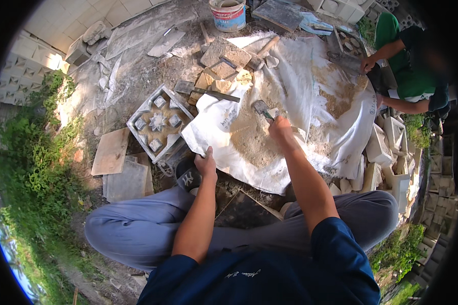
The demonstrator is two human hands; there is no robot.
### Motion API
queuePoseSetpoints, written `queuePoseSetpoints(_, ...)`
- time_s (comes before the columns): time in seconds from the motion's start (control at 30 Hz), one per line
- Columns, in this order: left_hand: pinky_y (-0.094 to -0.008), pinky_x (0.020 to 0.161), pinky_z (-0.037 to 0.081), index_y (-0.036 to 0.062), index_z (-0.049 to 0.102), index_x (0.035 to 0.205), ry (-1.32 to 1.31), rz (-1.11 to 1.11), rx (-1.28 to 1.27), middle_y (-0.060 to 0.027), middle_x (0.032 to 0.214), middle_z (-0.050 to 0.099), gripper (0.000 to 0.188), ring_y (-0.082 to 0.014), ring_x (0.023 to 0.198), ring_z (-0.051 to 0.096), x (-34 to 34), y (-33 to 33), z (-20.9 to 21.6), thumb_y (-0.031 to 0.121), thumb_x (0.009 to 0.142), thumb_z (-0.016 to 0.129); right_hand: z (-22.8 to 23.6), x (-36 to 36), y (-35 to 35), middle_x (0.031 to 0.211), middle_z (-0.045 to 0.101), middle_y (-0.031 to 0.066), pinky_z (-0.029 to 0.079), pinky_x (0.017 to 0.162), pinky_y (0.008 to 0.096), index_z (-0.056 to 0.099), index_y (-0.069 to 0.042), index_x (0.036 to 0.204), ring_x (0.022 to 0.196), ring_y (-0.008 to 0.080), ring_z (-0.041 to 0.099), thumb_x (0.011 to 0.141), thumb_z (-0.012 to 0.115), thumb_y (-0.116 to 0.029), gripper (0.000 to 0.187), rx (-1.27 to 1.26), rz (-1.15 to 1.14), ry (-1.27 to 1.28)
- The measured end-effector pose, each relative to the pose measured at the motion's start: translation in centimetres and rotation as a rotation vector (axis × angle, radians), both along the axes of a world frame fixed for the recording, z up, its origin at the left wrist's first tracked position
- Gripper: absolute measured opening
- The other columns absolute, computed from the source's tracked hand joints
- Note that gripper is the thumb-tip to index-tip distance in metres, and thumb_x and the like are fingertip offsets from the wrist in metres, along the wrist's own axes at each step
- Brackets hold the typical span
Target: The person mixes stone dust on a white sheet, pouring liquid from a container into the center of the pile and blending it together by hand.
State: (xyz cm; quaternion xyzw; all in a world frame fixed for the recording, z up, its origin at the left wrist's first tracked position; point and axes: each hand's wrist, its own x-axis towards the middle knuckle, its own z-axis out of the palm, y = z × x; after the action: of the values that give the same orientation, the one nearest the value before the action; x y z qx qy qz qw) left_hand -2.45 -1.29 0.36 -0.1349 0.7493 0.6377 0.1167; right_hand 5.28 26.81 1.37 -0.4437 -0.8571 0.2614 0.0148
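Observation:
My right hand (281, 130) is closed round the handle of a scraper (261, 106), whose flat blade rests at the heap of sandy powder (252, 138). That powder lies on a white woven sheet (203, 127) spread on the ground before me. At the sheet's near left edge, my left hand (206, 164) is closed with the thumb on top, pinching the fabric. Left of the sheet sits a square block mould (159, 122) with a star and diamond pattern. A flat metal bar (216, 94) lies across the sheet's far left corner.
A paint bucket (227, 15) stands at the far side. Near it lie a wooden-handled hammer (262, 53) and a trowel (167, 40). Flat boards (111, 151) are at the left, pale blocks (379, 145) at the right. Another person's hand (368, 64) works at the far right.

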Motion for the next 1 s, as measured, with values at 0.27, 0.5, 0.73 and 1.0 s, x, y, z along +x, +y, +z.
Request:
queuePoseSetpoints(0.27,-0.0372,0.084,0.051,-0.0102,0.064,0.119,0.058,0.007,-0.046,-0.018,0.115,0.07,0.034,-0.0247,0.096,0.067,-0.3,-2.2,-1.0,0.012,0.094,0.069,2.6,-0.1,5.3,0.106,0.07,0.0223,0.053,0.089,0.0485,0.068,-0.001,0.099,0.103,0.041,0.066,0.095,0.057,-0.026,0.028,0.082,0.208,-0.19)
queuePoseSetpoints(0.5,-0.0387,0.087,0.052,-0.0096,0.06,0.125,0.033,0.051,-0.041,-0.0205,0.116,0.07,0.041,-0.0293,0.101,0.069,0.0,-1.5,-2.7,0.015,0.094,0.069,1.9,4.9,5.0,0.126,0.062,0.0193,0.052,0.09,0.0527,0.066,-0.002,0.114,0.11,0.0389,0.065,0.093,0.063,-0.034,0.038,0.137,0.224,-0.243)
queuePoseSetpoints(0.73,-0.0387,0.092,0.05,-0.0076,0.058,0.128,-0.056,0.125,-0.154,-0.02,0.119,0.069,0.047,-0.0295,0.108,0.067,2.5,0.2,-2.2,0.02,0.093,0.072,3.4,7.5,-0.4,0.137,0.049,0.0316,0.053,0.091,0.052,0.034,-0.003,0.148,0.108,0.0469,0.064,0.096,0.06,-0.038,0.067,0.109,0.052,-0.302)
queuePoseSetpoints(1.0,-0.0376,0.091,0.05,-0.0082,0.061,0.123,-0.174,0.037,-0.186,-0.0182,0.117,0.07,0.042,-0.0274,0.105,0.067,2.9,0.2,-1.4,0.021,0.095,0.069,4.5,8.0,-1.9,0.118,0.065,0.0224,0.047,0.1,0.0505,0.056,-0.011,0.131,0.119,0.0427,0.057,0.09,0.053,-0.011,0.041,-0.144,0.447,-0.559)
